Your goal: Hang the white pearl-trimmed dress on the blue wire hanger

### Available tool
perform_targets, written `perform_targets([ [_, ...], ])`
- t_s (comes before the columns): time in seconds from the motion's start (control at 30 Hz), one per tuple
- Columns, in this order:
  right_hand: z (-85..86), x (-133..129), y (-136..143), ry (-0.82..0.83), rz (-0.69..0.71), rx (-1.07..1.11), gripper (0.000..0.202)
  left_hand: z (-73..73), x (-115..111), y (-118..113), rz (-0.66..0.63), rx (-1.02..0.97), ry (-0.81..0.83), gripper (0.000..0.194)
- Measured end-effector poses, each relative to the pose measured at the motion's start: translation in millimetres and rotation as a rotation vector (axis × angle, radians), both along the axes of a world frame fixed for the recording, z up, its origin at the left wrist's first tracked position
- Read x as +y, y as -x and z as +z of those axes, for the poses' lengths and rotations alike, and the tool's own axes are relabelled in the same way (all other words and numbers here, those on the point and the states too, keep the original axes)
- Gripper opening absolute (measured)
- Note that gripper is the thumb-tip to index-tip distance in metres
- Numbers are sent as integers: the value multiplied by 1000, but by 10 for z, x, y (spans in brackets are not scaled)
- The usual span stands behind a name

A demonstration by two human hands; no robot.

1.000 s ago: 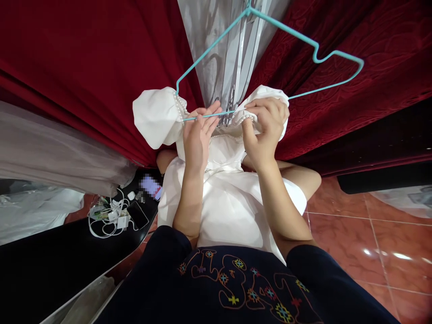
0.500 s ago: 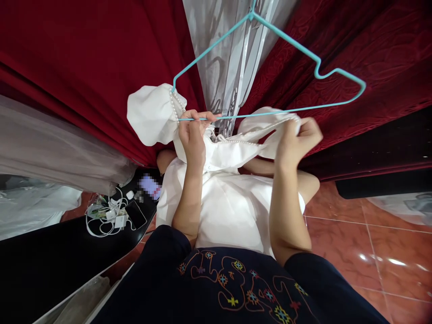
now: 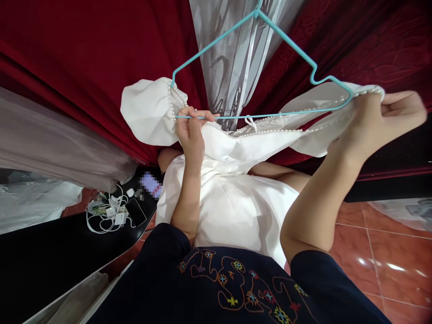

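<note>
A white dress (image 3: 243,202) with pearl-beaded trim lies across my lap, its top raised in front of me. One puffed sleeve (image 3: 143,112) sits over the left end of a light blue hanger (image 3: 286,39). My left hand (image 3: 191,137) is closed around the hanger's bottom bar near that end, close to the neckline. Far out to the right, my right hand (image 3: 374,119) grips the beaded edge of the other sleeve (image 3: 315,101), pulled taut around the hanger's right end. My right fingertips are partly hidden by the fabric.
Dark red curtains (image 3: 84,54) and a sheer grey-white curtain (image 3: 222,58) hang ahead. At left, a black bench (image 3: 60,261) carries white cables (image 3: 101,227), a dark phone (image 3: 136,212) and a blurred-out screen. Reddish floor tiles (image 3: 398,243) show at right.
My right hand has moved far to the right, stretching the sleeve's beaded edge out to the hanger's right end. My left hand keeps its hold on the bar, nearly unmoved.
</note>
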State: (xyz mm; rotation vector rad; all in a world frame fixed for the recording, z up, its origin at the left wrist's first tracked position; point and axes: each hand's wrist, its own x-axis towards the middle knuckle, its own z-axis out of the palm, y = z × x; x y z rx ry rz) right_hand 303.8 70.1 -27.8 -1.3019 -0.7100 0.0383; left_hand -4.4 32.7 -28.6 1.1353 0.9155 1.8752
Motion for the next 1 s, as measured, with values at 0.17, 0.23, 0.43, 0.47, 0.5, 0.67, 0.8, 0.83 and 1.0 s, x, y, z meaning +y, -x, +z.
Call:
perform_targets([
  [0.17, 379, -25, 176, 25, 58, -179, 41, 21, 4, 32, 30, 27, 40, 12],
  [0.23, 512, -53, 368, 37, 155, -265, 41, 37, -2, 19, 70, 64, 70, 11],
  [0.43, 514, -124, 801, 191, 419, -283, 36, 113, -42, 35, 124, 163, 137, 12],
  [0.47, 477, -160, 819, 181, 470, -270, 34, 119, -47, 41, 124, 165, 130, 12],
  [0.5, 446, -209, 828, 184, 528, -260, 31, 122, -49, 44, 121, 159, 114, 12],
  [0.67, 476, -544, 917, 289, 757, -243, 12, 109, -45, 29, 103, 131, 74, 10],
  [0.8, 419, -635, 1146, 241, 857, -232, 25, 104, -40, 29, 81, 178, 131, 11],
  [0.83, 348, -620, 1214, 274, 914, -234, 32, 102, -38, 36, 76, 176, 134, 12],
  [1.0, -136, -508, 1517, 245, 940, -147, 43, 72, -57, 51, 18, 94, 77, 13],
])
